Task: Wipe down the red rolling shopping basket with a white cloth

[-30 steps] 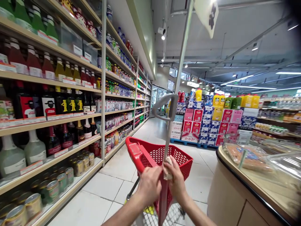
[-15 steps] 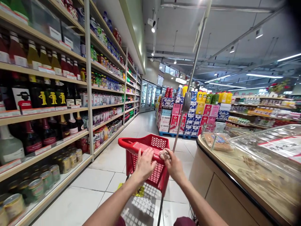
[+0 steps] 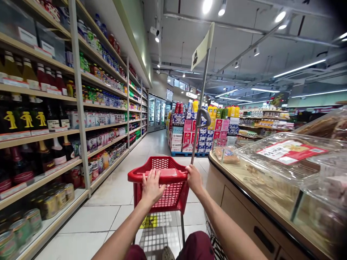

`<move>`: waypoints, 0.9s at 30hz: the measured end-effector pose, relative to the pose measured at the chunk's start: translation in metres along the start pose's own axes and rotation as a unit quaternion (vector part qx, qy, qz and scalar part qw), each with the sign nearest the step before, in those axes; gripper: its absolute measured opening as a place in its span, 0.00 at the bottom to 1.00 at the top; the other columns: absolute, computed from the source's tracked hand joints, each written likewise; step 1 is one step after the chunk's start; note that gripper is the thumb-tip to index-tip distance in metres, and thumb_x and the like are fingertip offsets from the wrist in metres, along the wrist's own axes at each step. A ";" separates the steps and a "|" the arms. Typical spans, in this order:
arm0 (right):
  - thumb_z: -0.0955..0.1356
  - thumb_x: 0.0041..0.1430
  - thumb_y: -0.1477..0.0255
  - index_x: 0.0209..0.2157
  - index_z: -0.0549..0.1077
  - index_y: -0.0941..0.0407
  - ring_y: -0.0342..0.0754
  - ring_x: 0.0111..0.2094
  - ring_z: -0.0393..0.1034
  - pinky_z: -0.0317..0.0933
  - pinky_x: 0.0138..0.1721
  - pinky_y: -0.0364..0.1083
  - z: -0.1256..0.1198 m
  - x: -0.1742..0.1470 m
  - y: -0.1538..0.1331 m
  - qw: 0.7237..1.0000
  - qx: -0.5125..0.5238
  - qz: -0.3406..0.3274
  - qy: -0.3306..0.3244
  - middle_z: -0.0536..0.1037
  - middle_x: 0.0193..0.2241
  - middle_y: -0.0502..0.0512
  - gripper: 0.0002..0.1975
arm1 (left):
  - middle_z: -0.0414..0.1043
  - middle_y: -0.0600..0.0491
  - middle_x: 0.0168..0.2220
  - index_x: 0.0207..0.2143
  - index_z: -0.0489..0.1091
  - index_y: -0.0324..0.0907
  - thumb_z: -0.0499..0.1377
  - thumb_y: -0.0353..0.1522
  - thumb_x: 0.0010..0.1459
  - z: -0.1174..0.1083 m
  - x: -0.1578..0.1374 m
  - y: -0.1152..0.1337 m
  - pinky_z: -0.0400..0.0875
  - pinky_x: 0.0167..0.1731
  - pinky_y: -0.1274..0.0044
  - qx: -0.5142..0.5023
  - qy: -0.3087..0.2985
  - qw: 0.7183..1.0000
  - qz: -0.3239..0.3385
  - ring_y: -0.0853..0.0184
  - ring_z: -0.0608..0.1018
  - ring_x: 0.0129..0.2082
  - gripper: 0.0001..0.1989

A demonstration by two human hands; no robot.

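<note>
A red plastic shopping cart [image 3: 169,196] stands upright in front of me, with a pierced basket and a red handle [image 3: 173,176]. Over the left part of this handle lies my left hand [image 3: 153,186], its fingers draped across the top. My right hand [image 3: 194,179] is closed around the handle's right end; its fingertips are partly hidden. Just beyond it a thin metal pole [image 3: 202,86] rises, bearing a small pale flag [image 3: 202,47] and a grey hook-shaped piece [image 3: 203,118]. The cart's inside is mostly hidden by the handle.
Drink shelves [image 3: 78,108] line the left side. Close on the right runs a display counter [image 3: 230,196] with clear plastic covers. Stacked cartons [image 3: 187,139] stand ahead, and glass-door fridges [image 3: 157,110] are farther back. A tiled floor [image 3: 100,216] stretches between shelves and counter.
The view has turned right, and the cart sits straighter. My right hand has shifted onto the handle's end; the pale crumpled thing at its fingers no longer shows. My left hand stays on the handle.
</note>
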State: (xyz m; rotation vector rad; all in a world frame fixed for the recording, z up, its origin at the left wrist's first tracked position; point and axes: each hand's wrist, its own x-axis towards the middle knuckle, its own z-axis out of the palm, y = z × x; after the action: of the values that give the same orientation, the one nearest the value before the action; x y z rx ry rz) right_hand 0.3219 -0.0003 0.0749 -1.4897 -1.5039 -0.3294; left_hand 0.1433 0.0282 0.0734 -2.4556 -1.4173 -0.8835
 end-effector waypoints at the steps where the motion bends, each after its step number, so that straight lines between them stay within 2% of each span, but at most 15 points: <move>1: 0.55 0.47 0.83 0.35 0.73 0.58 0.50 0.44 0.67 0.61 0.46 0.50 -0.001 0.000 -0.002 1.000 -0.001 0.002 0.003 0.73 0.40 0.58 0.20 | 0.55 0.42 0.57 0.54 0.57 0.38 0.53 0.35 0.49 -0.001 -0.002 0.001 0.41 0.56 0.56 0.000 0.002 1.000 0.000 0.56 0.56 0.58 0.28; 3: 0.56 0.46 0.84 0.37 0.73 0.58 0.49 0.46 0.65 0.59 0.48 0.49 0.003 -0.004 -0.013 1.000 0.003 -0.012 0.000 0.72 0.42 0.58 0.21 | 0.54 0.42 0.57 0.54 0.57 0.37 0.52 0.34 0.48 -0.002 -0.006 0.003 0.40 0.55 0.55 0.000 0.006 1.000 -0.002 0.56 0.55 0.58 0.28; 7: 0.57 0.44 0.85 0.44 0.70 0.54 0.45 0.51 0.60 0.54 0.53 0.47 0.011 -0.016 -0.027 0.994 0.027 -0.100 -0.020 0.70 0.47 0.53 0.27 | 0.54 0.43 0.58 0.54 0.57 0.36 0.52 0.32 0.48 -0.005 -0.015 0.006 0.39 0.56 0.55 -0.001 0.011 1.000 0.001 0.56 0.55 0.58 0.28; 8: 0.57 0.44 0.85 0.43 0.70 0.53 0.45 0.50 0.61 0.55 0.53 0.47 0.009 -0.017 -0.023 0.995 0.026 -0.096 -0.012 0.70 0.46 0.53 0.26 | 0.54 0.44 0.58 0.54 0.56 0.37 0.51 0.31 0.47 -0.007 -0.017 0.005 0.39 0.56 0.56 -0.002 0.011 1.000 0.008 0.57 0.54 0.58 0.29; 10: 0.56 0.45 0.85 0.40 0.72 0.54 0.48 0.49 0.62 0.56 0.51 0.51 0.003 -0.019 -0.010 0.999 0.015 -0.047 0.022 0.71 0.44 0.55 0.24 | 0.54 0.45 0.58 0.54 0.56 0.37 0.51 0.31 0.47 -0.009 -0.023 0.005 0.38 0.57 0.58 -0.008 0.007 1.000 0.021 0.58 0.54 0.59 0.29; 13: 0.56 0.47 0.83 0.42 0.71 0.57 0.52 0.51 0.60 0.54 0.51 0.57 0.001 -0.023 -0.002 0.998 0.016 -0.002 0.055 0.69 0.46 0.60 0.23 | 0.52 0.45 0.59 0.55 0.55 0.37 0.51 0.30 0.47 -0.012 -0.031 0.006 0.37 0.57 0.58 -0.018 0.003 1.000 0.025 0.59 0.52 0.59 0.29; 14: 0.56 0.47 0.83 0.44 0.70 0.57 0.52 0.52 0.58 0.53 0.52 0.58 0.004 -0.026 -0.006 0.998 0.023 -0.013 0.052 0.68 0.47 0.59 0.23 | 0.52 0.45 0.59 0.55 0.55 0.37 0.51 0.30 0.47 -0.013 -0.033 0.006 0.37 0.57 0.58 -0.020 0.002 0.999 0.024 0.59 0.52 0.59 0.30; 18: 0.56 0.46 0.83 0.49 0.66 0.55 0.49 0.55 0.55 0.52 0.55 0.54 0.009 -0.039 -0.022 0.990 0.051 -0.129 -0.014 0.65 0.51 0.56 0.27 | 0.52 0.46 0.59 0.55 0.55 0.38 0.52 0.29 0.46 -0.017 -0.042 0.002 0.39 0.57 0.58 -0.021 0.005 0.999 0.027 0.59 0.53 0.59 0.30; 19: 0.56 0.47 0.83 0.49 0.66 0.55 0.50 0.54 0.56 0.53 0.54 0.54 0.006 -0.040 -0.020 0.991 0.045 -0.123 -0.016 0.65 0.51 0.56 0.27 | 0.53 0.46 0.58 0.54 0.55 0.39 0.52 0.29 0.46 -0.019 -0.044 0.000 0.39 0.57 0.59 -0.021 0.008 0.999 0.029 0.59 0.53 0.59 0.30; 22: 0.56 0.50 0.78 0.46 0.68 0.56 0.53 0.51 0.61 0.56 0.50 0.57 -0.005 -0.041 -0.010 0.999 0.013 -0.011 0.029 0.68 0.48 0.60 0.22 | 0.54 0.46 0.58 0.54 0.56 0.39 0.52 0.28 0.45 -0.027 -0.052 -0.006 0.38 0.57 0.58 -0.024 0.019 0.999 0.028 0.59 0.54 0.59 0.30; 23: 0.56 0.52 0.77 0.46 0.68 0.57 0.53 0.50 0.61 0.56 0.50 0.58 -0.006 -0.042 -0.010 0.999 0.018 0.007 0.037 0.69 0.47 0.60 0.21 | 0.55 0.45 0.58 0.54 0.56 0.38 0.52 0.28 0.45 -0.029 -0.053 -0.007 0.37 0.57 0.58 -0.026 0.026 0.999 0.022 0.59 0.54 0.59 0.30; 25: 0.57 0.54 0.74 0.48 0.66 0.58 0.53 0.53 0.59 0.53 0.52 0.57 -0.003 -0.043 -0.018 0.998 0.059 -0.010 0.027 0.68 0.48 0.61 0.20 | 0.53 0.43 0.58 0.55 0.54 0.35 0.51 0.29 0.47 -0.035 -0.054 -0.002 0.36 0.57 0.57 -0.035 0.040 0.998 0.023 0.58 0.52 0.59 0.30; 27: 0.57 0.56 0.70 0.52 0.62 0.57 0.52 0.55 0.56 0.50 0.54 0.57 0.004 -0.045 -0.035 0.991 0.127 -0.034 0.008 0.66 0.51 0.60 0.22 | 0.49 0.43 0.60 0.57 0.49 0.35 0.49 0.31 0.51 -0.038 -0.050 0.010 0.39 0.57 0.58 -0.062 0.047 0.996 0.047 0.60 0.50 0.60 0.30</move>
State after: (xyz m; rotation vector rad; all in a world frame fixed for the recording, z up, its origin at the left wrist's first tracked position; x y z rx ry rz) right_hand 0.2799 -0.0331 0.0535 -1.2341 -1.5241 -0.1808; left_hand 0.1171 -0.0303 0.0772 -2.5096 -1.2414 -1.0802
